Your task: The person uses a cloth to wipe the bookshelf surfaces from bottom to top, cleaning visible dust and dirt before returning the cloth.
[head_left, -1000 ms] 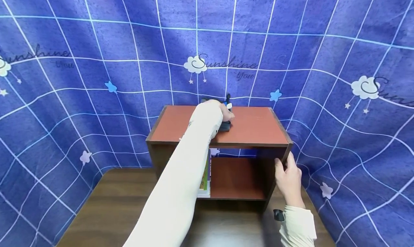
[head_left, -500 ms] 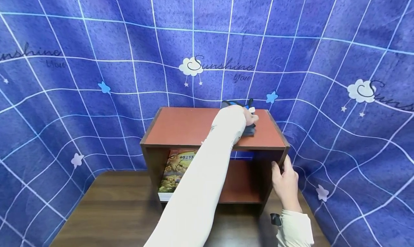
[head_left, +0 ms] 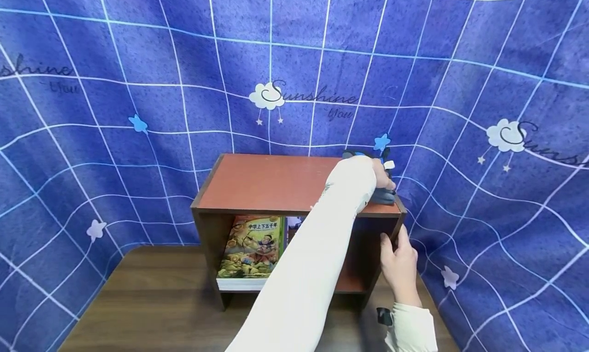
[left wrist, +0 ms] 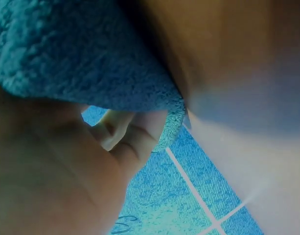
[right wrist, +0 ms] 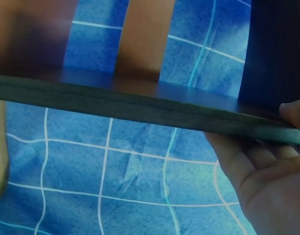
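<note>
My left hand [head_left: 382,175] reaches across to the right end of the reddish-brown top of a small wooden shelf [head_left: 271,180]. It holds a dark grey-blue cloth [head_left: 383,196] down on that surface, near the right edge. In the left wrist view the cloth [left wrist: 81,58] looks fuzzy, like terry towelling, and several fingers [left wrist: 137,139] curl behind it. Lower right, my right hand [head_left: 401,265] grips the shelf's right side panel. The right wrist view shows thumb and fingers on either side of the dark panel edge [right wrist: 115,100].
Books [head_left: 253,247] with colourful covers lie in the left part of the shelf's compartment. The shelf stands on a wooden table [head_left: 152,290]. A blue patterned curtain [head_left: 184,86] hangs behind and at both sides. My white left sleeve [head_left: 299,275] covers part of the compartment.
My left hand has slid the cloth rightward along the shelf top, from near the middle to the right end. The books have come into sight from behind the sleeve. The right hand keeps its grip.
</note>
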A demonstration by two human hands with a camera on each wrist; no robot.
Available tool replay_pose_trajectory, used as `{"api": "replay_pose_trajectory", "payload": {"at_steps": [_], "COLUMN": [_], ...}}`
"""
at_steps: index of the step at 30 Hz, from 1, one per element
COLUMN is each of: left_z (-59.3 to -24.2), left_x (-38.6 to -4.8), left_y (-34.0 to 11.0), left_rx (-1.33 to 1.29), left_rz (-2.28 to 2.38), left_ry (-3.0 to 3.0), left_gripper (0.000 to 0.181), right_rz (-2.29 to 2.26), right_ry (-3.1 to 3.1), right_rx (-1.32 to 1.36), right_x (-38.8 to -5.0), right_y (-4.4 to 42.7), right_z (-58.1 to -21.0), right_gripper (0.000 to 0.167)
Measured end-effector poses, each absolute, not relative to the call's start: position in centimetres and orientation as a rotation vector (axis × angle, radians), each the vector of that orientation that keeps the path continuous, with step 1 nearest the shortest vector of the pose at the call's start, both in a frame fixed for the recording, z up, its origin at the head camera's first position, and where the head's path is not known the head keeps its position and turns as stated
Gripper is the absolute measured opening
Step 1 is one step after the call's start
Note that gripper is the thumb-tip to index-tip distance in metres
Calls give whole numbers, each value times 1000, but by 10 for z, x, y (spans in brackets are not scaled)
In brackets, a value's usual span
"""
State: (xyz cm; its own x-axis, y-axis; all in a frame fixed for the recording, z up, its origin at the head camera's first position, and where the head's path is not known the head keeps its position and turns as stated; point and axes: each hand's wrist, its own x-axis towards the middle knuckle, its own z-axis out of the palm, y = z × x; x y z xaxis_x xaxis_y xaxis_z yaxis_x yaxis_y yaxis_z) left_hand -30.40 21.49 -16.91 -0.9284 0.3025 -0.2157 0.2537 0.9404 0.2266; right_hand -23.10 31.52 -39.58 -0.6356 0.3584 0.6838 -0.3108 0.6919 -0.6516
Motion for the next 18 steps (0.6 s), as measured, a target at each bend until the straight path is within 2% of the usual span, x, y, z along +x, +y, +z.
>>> {"api": "replay_pose_trajectory", "payload": {"at_steps": [3, 9, 18], "left_z": [-165, -163, -161], "left_x": [-305, -315, -311], "left_y": [216, 213, 208], "left_rx": [215, -21, -121], "left_rz": [322, 441, 576], "left_ry": [2809, 2750, 2749], "left_gripper": [58, 82, 73], "right_rz": [981, 980, 1025], "right_ry": [-2031, -2036, -2055], "right_rx": [-32, -10, -13], "right_x": [-232, -234, -234], "right_y": [313, 308, 303], "right_z": [-396, -396, -396], "right_gripper": [27, 26, 24]}}
